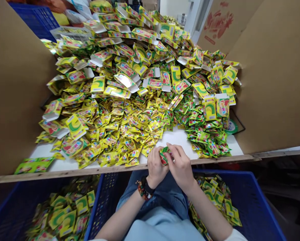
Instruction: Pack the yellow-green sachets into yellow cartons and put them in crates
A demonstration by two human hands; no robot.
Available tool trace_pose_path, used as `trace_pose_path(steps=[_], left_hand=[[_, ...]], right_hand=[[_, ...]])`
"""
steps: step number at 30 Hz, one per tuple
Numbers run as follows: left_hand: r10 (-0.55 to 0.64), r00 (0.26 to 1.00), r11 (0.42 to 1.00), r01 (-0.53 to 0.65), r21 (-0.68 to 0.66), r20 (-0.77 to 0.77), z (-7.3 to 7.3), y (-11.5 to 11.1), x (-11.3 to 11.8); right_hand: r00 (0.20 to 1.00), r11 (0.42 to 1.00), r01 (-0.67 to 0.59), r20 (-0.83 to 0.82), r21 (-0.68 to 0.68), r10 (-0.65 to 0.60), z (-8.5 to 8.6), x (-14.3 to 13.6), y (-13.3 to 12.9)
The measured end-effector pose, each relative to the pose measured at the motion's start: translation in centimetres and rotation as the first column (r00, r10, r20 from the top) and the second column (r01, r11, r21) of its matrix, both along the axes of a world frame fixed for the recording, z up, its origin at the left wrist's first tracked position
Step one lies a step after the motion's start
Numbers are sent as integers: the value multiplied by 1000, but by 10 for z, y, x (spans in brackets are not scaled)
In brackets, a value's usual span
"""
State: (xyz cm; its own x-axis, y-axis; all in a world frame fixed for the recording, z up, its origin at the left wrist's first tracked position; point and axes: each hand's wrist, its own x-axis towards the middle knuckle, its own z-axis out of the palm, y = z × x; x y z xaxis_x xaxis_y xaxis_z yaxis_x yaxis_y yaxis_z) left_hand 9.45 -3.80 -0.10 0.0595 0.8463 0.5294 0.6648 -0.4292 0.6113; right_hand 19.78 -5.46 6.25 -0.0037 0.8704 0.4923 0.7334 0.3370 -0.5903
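Over the table's front edge my left hand (156, 167) is closed around a small green-and-red candy packet (163, 156). My right hand (182, 167) pinches the same packet from the other side, with thumb and fingers pressed on it. The fingers partly cover the packet. Beyond my hands a heap of yellow sachets (129, 130) spreads to the left. On the right lies a pile of green sachets (205, 134). Small yellow-and-green cardboard boxes (152, 83), several with white flaps standing open, are piled up behind the sachets.
Cardboard walls (273, 77) flank the white table (175, 138), which has a wooden front edge (129, 170). Below, blue crates with packed boxes stand at the left (96, 207) and right (259, 207) of my legs. A green tape roll (232, 127) lies by the right wall.
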Motion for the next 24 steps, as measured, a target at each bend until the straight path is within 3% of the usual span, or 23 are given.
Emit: trace_pose_path(steps=[4, 9, 11, 16, 19, 21, 24], left_hand=[[12, 996, 998, -17, 59, 83, 0, -1, 5], [45, 991, 999, -48, 18, 128, -1, -3, 13], [64, 992, 998, -63, -12, 112, -5, -3, 11], [-97, 995, 995, 97, -24, -8, -14, -1, -4], [-122, 992, 992, 121, -24, -35, -15, 0, -11], [-102, 994, 994, 101, -36, -31, -14, 0, -12], [-110, 994, 993, 110, -46, -5, -11, 0, -12]], right_hand=[[995, 994, -95, 36, 47, 93, 3, 0, -4], [987, 984, 68, 136, 162, -90, -13, -6, -8], [981, 982, 71, 165, 176, -101, -21, -9, -9], [992, 994, -36, 116, -106, 49, -21, -2, -7], [989, 962, -136, 30, -236, 147, -14, 9, -3], [977, 948, -203, -110, -245, 181, -13, 15, 0], [884, 967, -161, -465, -198, 51, -20, 18, 2]])
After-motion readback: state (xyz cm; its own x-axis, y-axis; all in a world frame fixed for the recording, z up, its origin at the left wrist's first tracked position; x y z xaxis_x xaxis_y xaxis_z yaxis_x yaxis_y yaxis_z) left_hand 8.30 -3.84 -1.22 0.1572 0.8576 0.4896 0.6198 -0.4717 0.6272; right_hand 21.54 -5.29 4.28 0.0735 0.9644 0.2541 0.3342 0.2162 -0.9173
